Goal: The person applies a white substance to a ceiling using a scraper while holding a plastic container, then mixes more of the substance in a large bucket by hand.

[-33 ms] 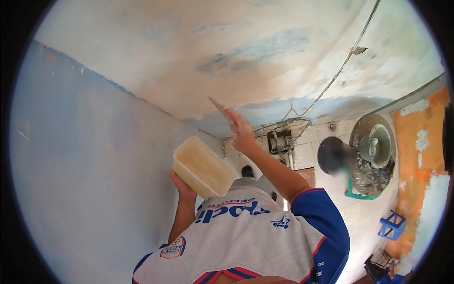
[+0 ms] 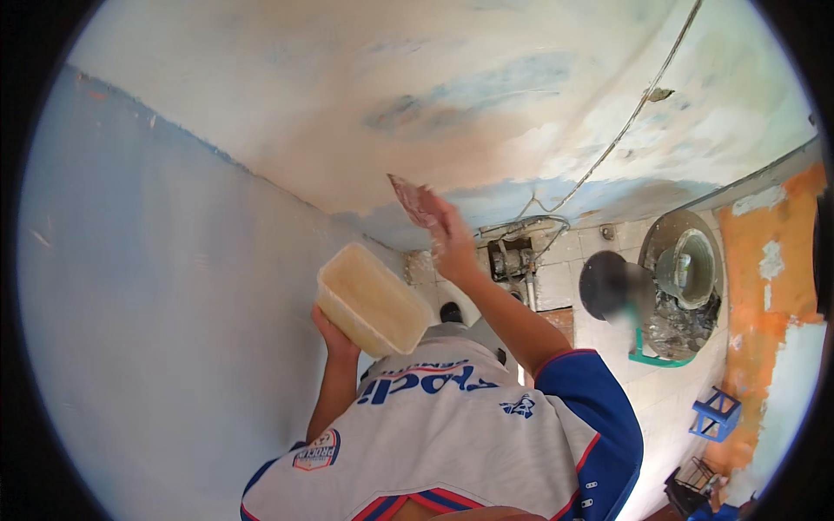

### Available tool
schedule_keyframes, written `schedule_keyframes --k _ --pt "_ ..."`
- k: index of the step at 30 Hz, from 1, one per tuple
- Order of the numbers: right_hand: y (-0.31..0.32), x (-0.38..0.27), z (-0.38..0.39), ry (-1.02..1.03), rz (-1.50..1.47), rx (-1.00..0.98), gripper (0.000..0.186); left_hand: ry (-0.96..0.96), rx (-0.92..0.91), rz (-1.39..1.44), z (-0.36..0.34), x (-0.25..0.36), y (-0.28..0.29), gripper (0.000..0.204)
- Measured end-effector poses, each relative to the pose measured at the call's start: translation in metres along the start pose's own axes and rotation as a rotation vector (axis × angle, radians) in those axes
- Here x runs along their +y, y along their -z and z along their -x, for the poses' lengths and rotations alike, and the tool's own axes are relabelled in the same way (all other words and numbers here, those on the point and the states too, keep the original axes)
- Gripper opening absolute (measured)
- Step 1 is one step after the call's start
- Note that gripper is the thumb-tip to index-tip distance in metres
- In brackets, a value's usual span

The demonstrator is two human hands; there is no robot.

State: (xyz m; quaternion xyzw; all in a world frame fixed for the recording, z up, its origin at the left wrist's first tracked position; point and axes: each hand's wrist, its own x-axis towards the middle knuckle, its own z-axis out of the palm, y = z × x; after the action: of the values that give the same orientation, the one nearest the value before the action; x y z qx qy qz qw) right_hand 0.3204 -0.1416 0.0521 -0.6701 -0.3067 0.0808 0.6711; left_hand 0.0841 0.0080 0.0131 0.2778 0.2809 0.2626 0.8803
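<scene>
My left hand [image 2: 337, 337] is closed round the lower left side of a rectangular cream plastic tub [image 2: 417, 332], tilted against my body. A pale film coats the inside of the tub. Up and to the right, my right hand [image 2: 450, 239] grips a thin flat scraper [image 2: 412, 198] smeared with whitish paste. The scraper's tip points up and left, in front of the patchy wall [image 2: 304, 113]. From this view I cannot tell whether blade and wall touch. My fingers hide the grip end.
Close on my left stands a blue-grey wall [image 2: 156, 286]. A cable [image 2: 627, 130] runs down the patchy wall. On the tiled floor to the right are a dark round object [image 2: 601, 285], a bucket [image 2: 692, 269] in a large basin, and a blue stool [image 2: 717, 414].
My right hand has turned the scraper, so more of its flat face shows, and has shifted slightly right. The tub has moved up very slightly with my left hand.
</scene>
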Motion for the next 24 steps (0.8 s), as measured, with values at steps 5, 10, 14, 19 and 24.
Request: schedule_keyframes --k 5,10,14,19,24 --pt "0.060 -0.072 0.009 -0.186 -0.868 0.181 0.037 -0.028 -0.115 0.130 -0.031 -0.010 -0.040 0.074" --pt "0.098 -0.120 0.014 -0.162 -0.771 0.142 0.042 -0.118 -0.225 0.113 -0.058 -0.012 -0.091 0.075" --pt "0.118 -0.152 0.023 -0.065 -0.333 0.057 0.042 -0.205 -0.287 0.098 -0.059 -0.010 -0.131 0.079" --pt "0.129 -0.193 0.033 0.197 0.182 0.020 0.033 -0.402 -0.274 0.045 -0.052 -0.007 -0.169 0.085" --pt "0.145 -0.199 0.030 0.578 0.514 0.070 0.041 -0.579 -0.335 -0.061 -0.032 -0.008 -0.209 0.085"
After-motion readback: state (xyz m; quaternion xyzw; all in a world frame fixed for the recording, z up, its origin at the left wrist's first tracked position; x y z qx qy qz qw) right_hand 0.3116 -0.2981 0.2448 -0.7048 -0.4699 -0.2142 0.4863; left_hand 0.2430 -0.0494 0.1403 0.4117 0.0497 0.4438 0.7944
